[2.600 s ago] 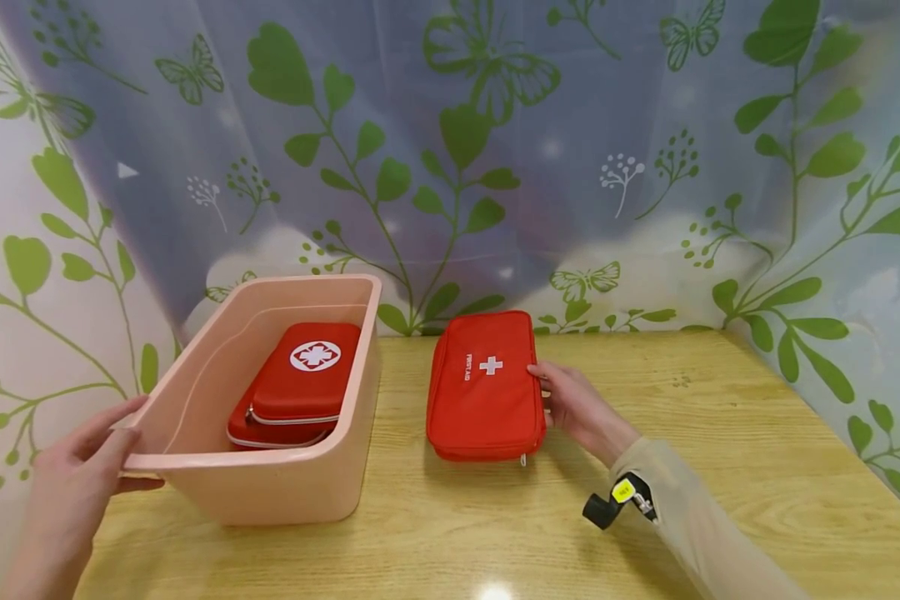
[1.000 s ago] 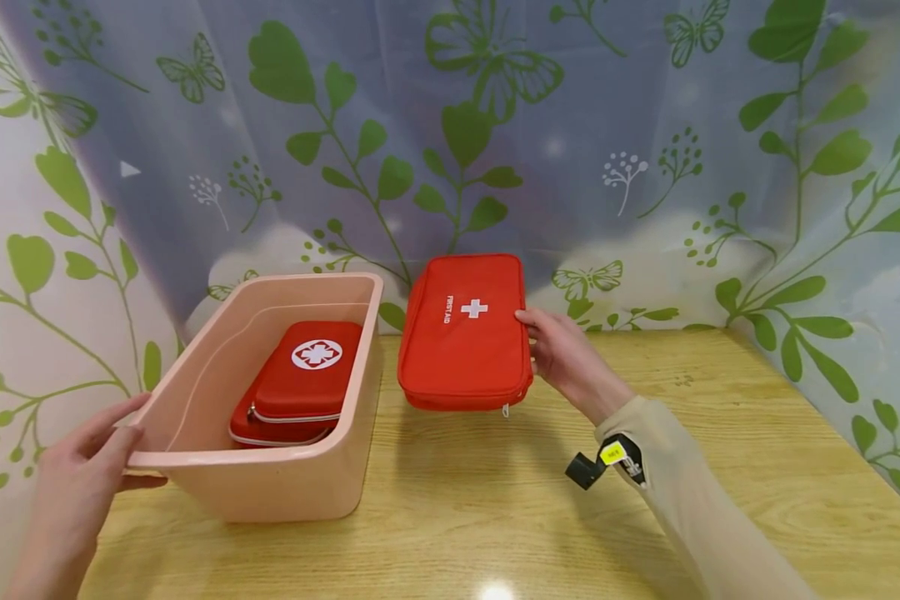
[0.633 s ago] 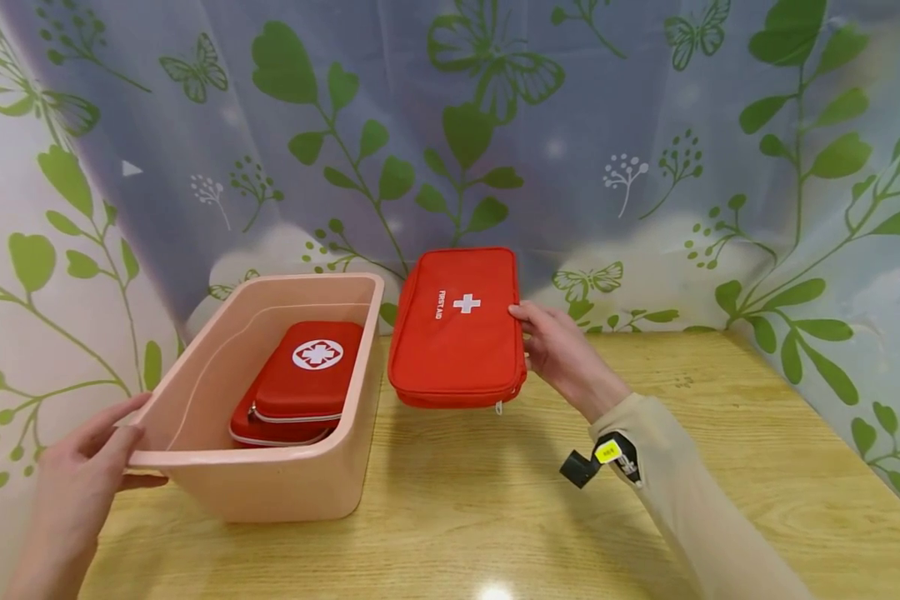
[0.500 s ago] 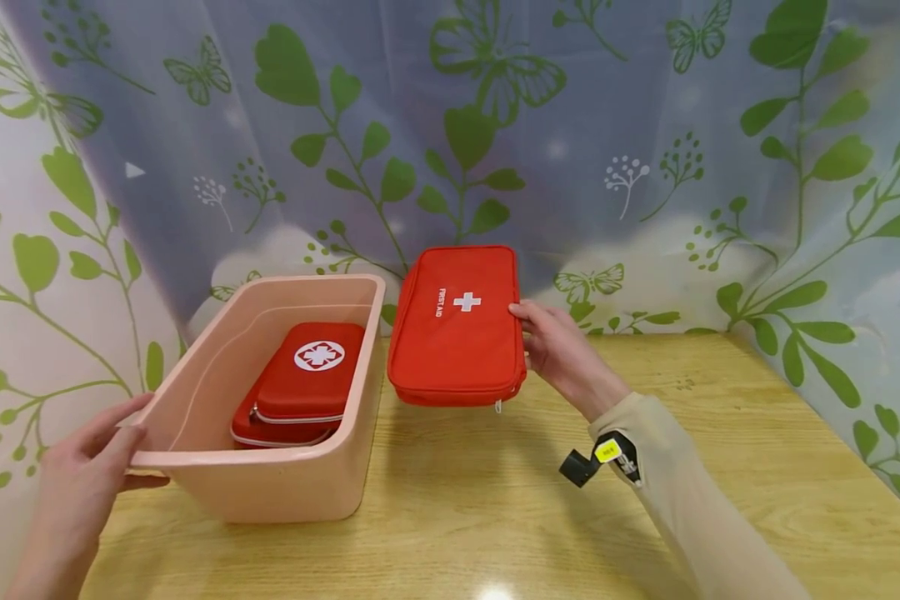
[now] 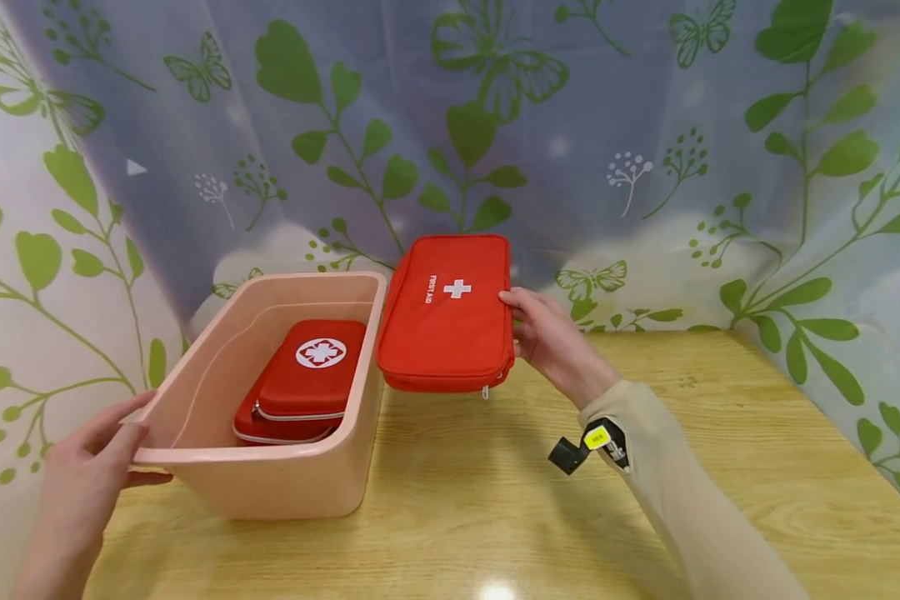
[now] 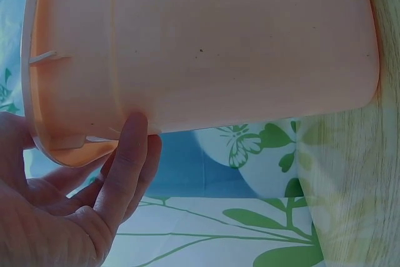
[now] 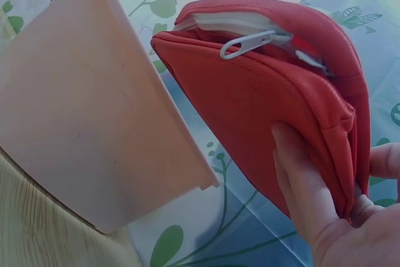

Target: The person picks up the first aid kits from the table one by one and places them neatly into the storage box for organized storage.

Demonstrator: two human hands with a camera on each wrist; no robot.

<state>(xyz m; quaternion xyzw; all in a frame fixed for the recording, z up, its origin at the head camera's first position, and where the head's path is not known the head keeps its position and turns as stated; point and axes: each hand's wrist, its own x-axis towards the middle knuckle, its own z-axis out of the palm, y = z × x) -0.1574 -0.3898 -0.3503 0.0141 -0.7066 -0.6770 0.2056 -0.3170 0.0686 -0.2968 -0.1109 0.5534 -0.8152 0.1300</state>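
Note:
My right hand (image 5: 551,337) grips the right edge of a red first aid bag (image 5: 450,321), thumb on top and fingers beneath. The bag is lifted off the table, just right of a pink plastic bin (image 5: 300,479). In the right wrist view its white zipper (image 7: 247,43) is partly undone at one end. My left hand (image 5: 90,467) pinches the bin's near left corner; in the left wrist view its fingers (image 6: 128,161) press under the rim. Inside the bin, a red hard case (image 5: 311,375) with a white cross emblem lies on another red case (image 5: 251,423).
The wooden table (image 5: 720,433) spreads under the bin and to the right. A curtain (image 5: 592,100) printed with leaves and butterflies hangs along the back and both sides. A black wrist camera (image 5: 587,446) sits on my right wrist.
My right hand has raised the first aid bag from the table and carried it leftward and up, close to the bin's right rim. My left hand keeps its hold on the bin.

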